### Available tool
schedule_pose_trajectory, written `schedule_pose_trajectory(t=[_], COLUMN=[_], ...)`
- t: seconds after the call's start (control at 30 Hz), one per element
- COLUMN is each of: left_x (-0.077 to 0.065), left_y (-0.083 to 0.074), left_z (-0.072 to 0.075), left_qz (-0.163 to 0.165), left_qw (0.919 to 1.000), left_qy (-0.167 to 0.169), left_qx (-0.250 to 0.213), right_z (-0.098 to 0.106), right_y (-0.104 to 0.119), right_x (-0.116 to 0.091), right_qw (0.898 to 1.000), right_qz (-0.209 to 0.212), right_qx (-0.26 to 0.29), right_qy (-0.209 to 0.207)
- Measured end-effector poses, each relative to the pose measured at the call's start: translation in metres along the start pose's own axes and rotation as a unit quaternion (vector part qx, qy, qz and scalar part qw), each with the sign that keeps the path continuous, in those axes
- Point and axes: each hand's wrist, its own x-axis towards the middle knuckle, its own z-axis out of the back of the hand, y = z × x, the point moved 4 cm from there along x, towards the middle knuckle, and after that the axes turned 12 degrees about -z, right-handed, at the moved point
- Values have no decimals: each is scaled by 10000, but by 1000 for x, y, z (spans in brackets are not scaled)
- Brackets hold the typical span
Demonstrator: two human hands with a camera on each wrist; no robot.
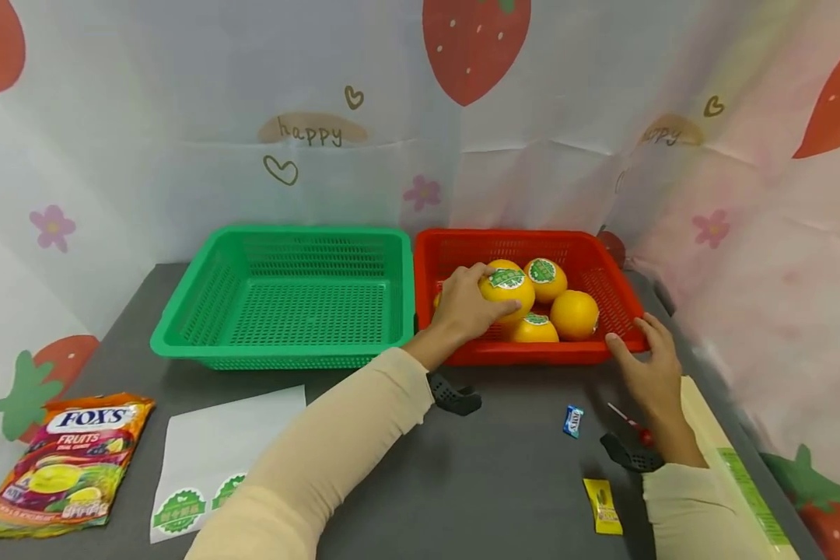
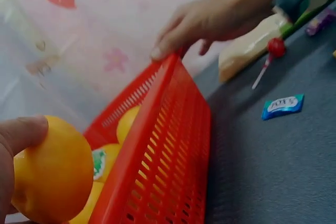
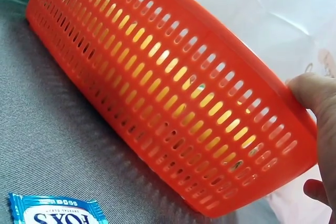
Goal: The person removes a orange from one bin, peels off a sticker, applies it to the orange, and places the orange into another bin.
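Observation:
My left hand [image 1: 464,302] grips an orange [image 1: 507,289] with a green-and-white sticker, held over the red basket [image 1: 525,355]. In the left wrist view the thumb lies across the top of that orange [image 2: 55,169]. Several more oranges lie in the basket, among them a stickered one at the back [image 1: 546,281] and a plain one at the right [image 1: 575,315]. At the basket's front right corner, my right hand [image 1: 651,365] holds the rim. The right wrist view shows its thumb on the edge of the red basket [image 3: 173,77].
A green basket [image 1: 280,351] stands left of the red one. In front lie a blue candy [image 1: 572,421], a lollipop [image 1: 633,425], a yellow packet [image 1: 603,506], a white sticker sheet [image 1: 217,451] and a Fox's candy bag [image 1: 70,467]. A patterned cloth [image 1: 203,155] hangs behind.

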Motion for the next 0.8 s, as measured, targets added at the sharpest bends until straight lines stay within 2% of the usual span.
schedule_pose_trajectory(t=[0.17, 0.3, 0.4, 0.6, 0.7, 0.8], left_x=[8, 3, -3, -14, -17, -18], left_y=[14, 18, 16, 11, 13, 17], left_z=[-11, -13, -12, -3, 2, 4], left_qz=[363, 726, 832, 587, 311, 24], left_qw=[9992, 9968, 9947, 9934, 9910, 9828], left_qy=[-101, -103, -117, 15, 330, 741], left_qx=[109, 310, 599, 986, 1263, 1693], right_z=[-12, -13, -11, -5, -4, -2], right_y=[-1, -1, 0, 1, -1, -5], right_x=[-4, -6, -5, -1, 0, 2], right_qw=[9999, 9997, 9997, 9997, 9997, 9998], right_qz=[118, 163, 219, 233, 211, 184], right_qx=[24, 40, 53, 100, 94, 82], right_qy=[113, 153, 131, 67, 111, 77])
